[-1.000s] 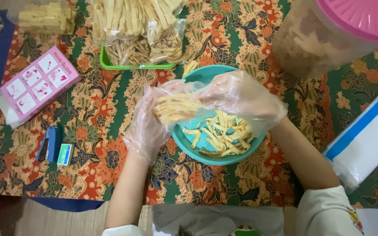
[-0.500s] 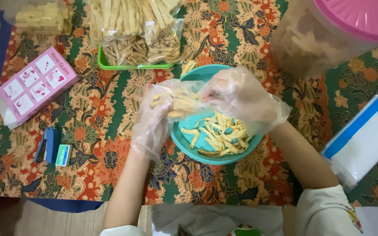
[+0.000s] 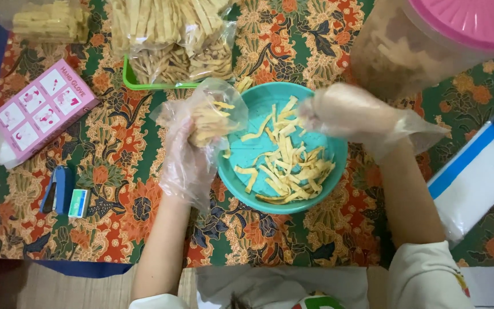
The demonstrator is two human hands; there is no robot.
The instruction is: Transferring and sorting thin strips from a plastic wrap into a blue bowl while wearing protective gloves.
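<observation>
The right hand [image 3: 353, 114], blurred inside a crinkly clear glove, hovers at the teal bowl's [image 3: 247, 180] upper right rim; its grip cannot be told. Left of the bowl, the left hand [image 3: 187, 157] pinches a small clear bag [image 3: 210, 111] stuffed with pale, flat chip strips.

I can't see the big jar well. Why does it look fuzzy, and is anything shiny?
Head view: the clear plastic jar with a pink lid sits close to the camera, so it is out of focus; the right hand in its thin glove is smeared by motion; the round teal bowl is sharp, with soft, even light.
</observation>
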